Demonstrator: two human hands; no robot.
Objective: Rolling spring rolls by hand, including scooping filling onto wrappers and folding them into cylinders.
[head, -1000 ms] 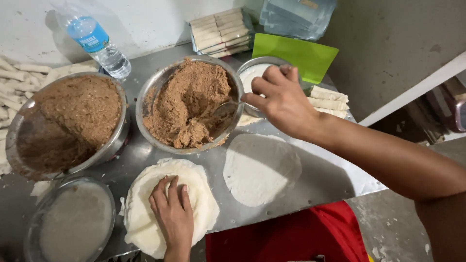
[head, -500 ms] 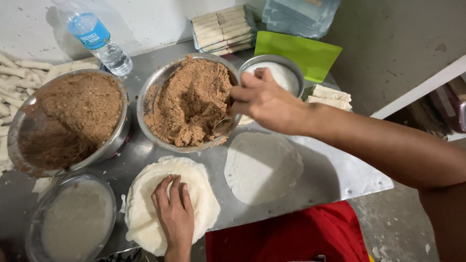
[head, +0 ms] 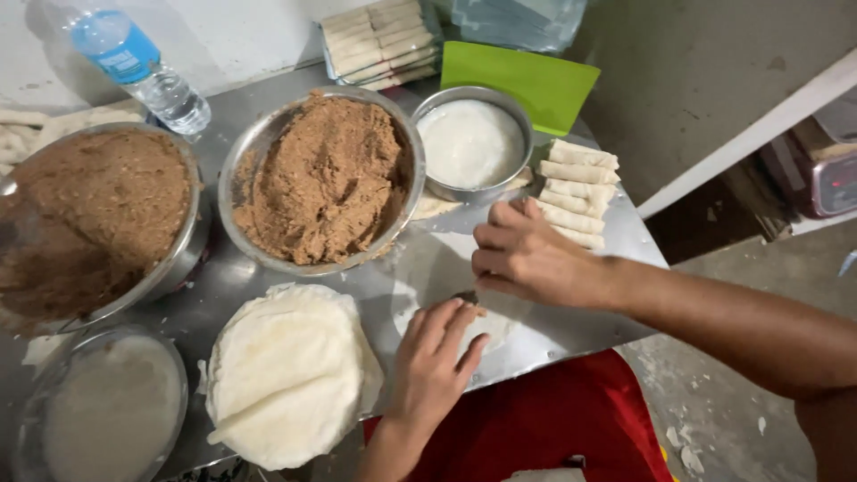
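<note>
My right hand [head: 528, 261] is curled around a small spoon [head: 468, 296], its tip down on a single round white wrapper [head: 427, 268] that lies flat on the metal table [head: 596, 248]. A dab of brown filling [head: 483, 311] sits at the spoon's tip. My left hand [head: 436, 359] rests flat on the wrapper's near edge, fingers stretched toward the spoon and holding nothing. A metal bowl of brown filling [head: 323, 178] stands just behind the wrapper. A stack of white wrappers [head: 287, 375] lies left of my left hand.
A second bowl of brown filling [head: 98, 214] sits at far left, a bowl of pale liquid [head: 107, 412] at near left, and a small bowl of white paste [head: 470, 143] behind my right hand. Finished rolls [head: 578, 189] lie at right. Water bottle [head: 136, 73], green board [head: 522, 82], stacked rolls [head: 379, 40] behind.
My right hand carried the spoon from the middle filling bowl down to the single wrapper. My left hand left the wrapper stack and moved right onto that wrapper.
</note>
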